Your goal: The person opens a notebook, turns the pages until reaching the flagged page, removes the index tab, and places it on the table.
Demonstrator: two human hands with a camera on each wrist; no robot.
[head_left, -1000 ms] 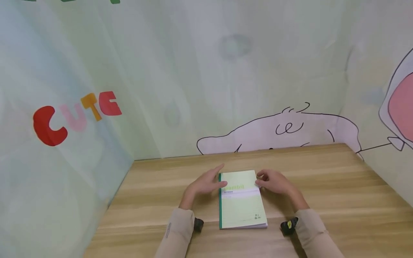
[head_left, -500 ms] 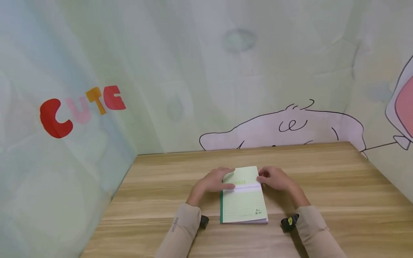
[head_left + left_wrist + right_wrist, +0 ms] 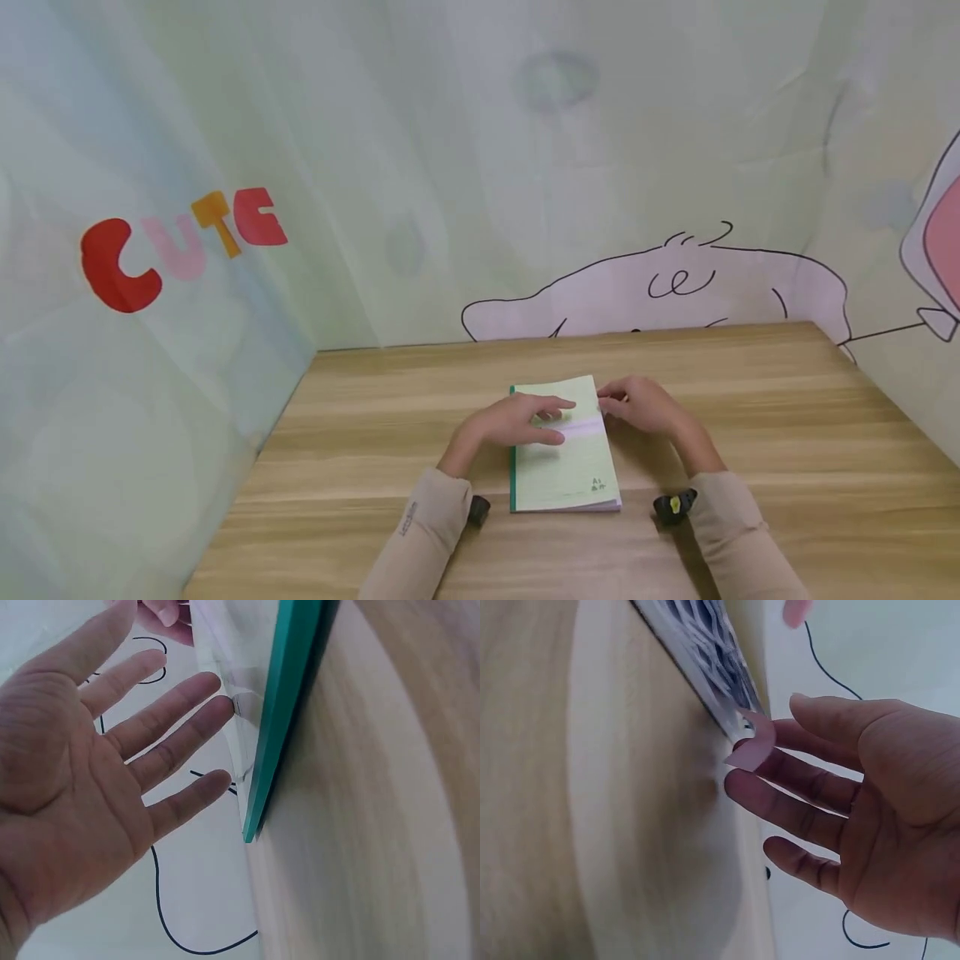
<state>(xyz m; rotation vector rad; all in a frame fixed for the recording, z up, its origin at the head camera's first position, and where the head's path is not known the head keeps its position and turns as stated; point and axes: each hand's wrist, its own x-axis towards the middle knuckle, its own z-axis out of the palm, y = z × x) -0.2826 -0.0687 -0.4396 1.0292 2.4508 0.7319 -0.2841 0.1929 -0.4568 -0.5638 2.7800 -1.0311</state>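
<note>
A notebook (image 3: 562, 479) with a pale green cover and a green spine lies closed on the wooden table. My left hand (image 3: 517, 419) reaches over the cover from the spine side, fingers spread and holding nothing. In the left wrist view its palm shows beside the green spine (image 3: 277, 724). At the notebook's upper right edge is my right hand (image 3: 641, 404), its fingers loosely bent. From the page edges (image 3: 709, 652) in the right wrist view, a curled pink paper tab (image 3: 756, 746) sticks out against the right fingers, while the thumb stands apart from it.
The wooden table (image 3: 375, 467) extends to both sides of the notebook. Behind it hangs a pale printed cloth (image 3: 420, 167) with cartoon drawings and coloured letters. Dark wrist cameras (image 3: 675, 507) sit at the sleeve cuffs.
My left hand has moved right, from the spine edge to over the middle of the cover. The right hand stays at the right edge. The head view has shifted slightly.
</note>
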